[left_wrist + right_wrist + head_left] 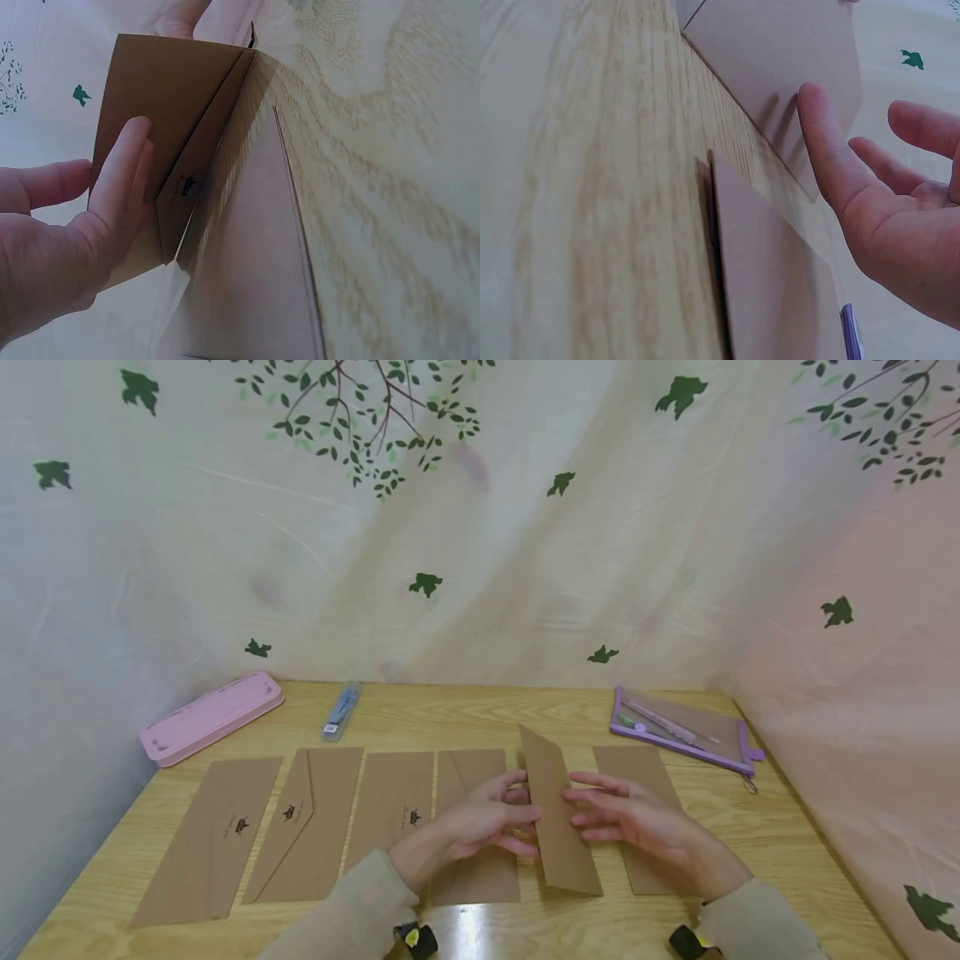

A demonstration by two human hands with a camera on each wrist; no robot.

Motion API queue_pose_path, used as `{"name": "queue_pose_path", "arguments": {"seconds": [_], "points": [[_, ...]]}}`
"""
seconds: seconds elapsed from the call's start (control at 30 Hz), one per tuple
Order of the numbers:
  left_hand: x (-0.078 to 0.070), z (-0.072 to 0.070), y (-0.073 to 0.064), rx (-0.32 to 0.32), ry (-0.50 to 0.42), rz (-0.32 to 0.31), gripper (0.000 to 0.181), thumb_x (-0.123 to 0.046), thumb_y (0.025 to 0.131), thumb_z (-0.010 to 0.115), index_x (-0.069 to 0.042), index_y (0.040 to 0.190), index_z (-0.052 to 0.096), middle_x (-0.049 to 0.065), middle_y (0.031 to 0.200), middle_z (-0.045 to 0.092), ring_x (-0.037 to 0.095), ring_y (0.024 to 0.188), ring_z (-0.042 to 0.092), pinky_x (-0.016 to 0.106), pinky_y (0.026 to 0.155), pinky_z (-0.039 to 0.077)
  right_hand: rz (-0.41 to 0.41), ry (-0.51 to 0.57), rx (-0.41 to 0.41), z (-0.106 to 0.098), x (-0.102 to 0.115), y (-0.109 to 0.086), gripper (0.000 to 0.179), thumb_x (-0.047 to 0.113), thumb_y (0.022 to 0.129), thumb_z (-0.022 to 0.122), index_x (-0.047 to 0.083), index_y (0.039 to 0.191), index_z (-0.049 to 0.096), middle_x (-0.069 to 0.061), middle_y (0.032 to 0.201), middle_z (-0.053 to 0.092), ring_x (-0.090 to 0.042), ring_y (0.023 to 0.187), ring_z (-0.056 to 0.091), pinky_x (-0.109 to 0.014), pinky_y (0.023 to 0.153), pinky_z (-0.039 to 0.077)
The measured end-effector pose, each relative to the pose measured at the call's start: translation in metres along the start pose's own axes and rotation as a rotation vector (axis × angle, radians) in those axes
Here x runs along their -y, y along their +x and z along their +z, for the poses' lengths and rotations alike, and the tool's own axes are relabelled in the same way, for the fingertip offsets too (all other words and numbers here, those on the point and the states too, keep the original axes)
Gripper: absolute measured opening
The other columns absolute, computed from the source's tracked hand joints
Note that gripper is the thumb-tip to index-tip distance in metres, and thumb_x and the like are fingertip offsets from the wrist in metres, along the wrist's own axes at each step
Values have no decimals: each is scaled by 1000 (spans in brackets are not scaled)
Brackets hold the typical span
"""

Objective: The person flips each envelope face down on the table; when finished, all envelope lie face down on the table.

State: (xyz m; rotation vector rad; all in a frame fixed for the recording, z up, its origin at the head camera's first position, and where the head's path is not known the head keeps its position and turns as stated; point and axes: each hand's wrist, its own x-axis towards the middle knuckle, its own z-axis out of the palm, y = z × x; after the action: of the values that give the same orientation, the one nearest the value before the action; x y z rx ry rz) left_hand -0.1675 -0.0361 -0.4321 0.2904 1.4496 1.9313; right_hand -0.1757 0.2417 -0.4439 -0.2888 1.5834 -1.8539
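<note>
Centrally, left hand [468, 827], right hand [637, 822], upright envelope [558, 818], small crown logo [187, 184]

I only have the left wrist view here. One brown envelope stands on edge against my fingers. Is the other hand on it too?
Observer: Yes, the right hand touches the raised envelope from the opposite side with straight fingers; the left hand faces it.
Operator: Any more envelopes around?
Observer: Five others lie flat in a row on the wooden table.
Operator: Anything else there?
Observer: A pink pencil case at the far left, a purple zip pouch at the far right.
</note>
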Motion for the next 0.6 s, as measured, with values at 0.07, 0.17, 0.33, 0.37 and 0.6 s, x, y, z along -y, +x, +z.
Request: {"name": "queue_pose_path", "arguments": {"seconds": [0.07, 0.17, 0.33, 0.37, 0.6], "points": [[0, -1, 0, -11, -3, -1, 63, 2, 99, 57, -1, 155, 29, 22, 139, 49, 37, 107, 64, 53, 84, 58, -4, 2, 5, -2, 0, 0, 61, 17, 109, 47, -6, 158, 17, -16, 148, 51, -28, 117, 64, -45, 99, 52], [1, -1, 0, -31, -10, -2, 62, 6, 98, 56, -1, 155, 30, 22, 139, 49, 39, 110, 63, 54, 83, 59, -5, -8, 9, -4, 1, -1, 63, 17, 109, 47, -9, 157, 15, -19, 149, 50, -29, 120, 62, -45, 101, 51], [2, -2, 0, -84, -3, -2, 65, 11, 95, 57, -1, 154, 32, 23, 137, 49, 40, 110, 63, 52, 78, 60, -5, -39, 1, -5, 3, -2, 65, 18, 109, 48, -12, 155, 13, -27, 150, 44, -30, 122, 61, -45, 102, 50], [3, -3, 1, -99, 5, -4, 65, 12, 95, 57, -1, 154, 32, 22, 137, 49, 39, 109, 63, 51, 76, 60, -6, -42, 0, -6, 3, -2, 66, 18, 109, 48, -13, 155, 13, -28, 150, 43, -30, 123, 61, -46, 102, 50], [7, -5, 3, -158, 58, -8, 67, 14, 94, 58, -1, 154, 33, 22, 131, 51, 37, 104, 66, 48, 73, 62, 2, -44, -2, -7, 5, -5, 67, 18, 109, 48, -14, 155, 11, -32, 150, 41, -31, 125, 59, -47, 103, 49]]}}
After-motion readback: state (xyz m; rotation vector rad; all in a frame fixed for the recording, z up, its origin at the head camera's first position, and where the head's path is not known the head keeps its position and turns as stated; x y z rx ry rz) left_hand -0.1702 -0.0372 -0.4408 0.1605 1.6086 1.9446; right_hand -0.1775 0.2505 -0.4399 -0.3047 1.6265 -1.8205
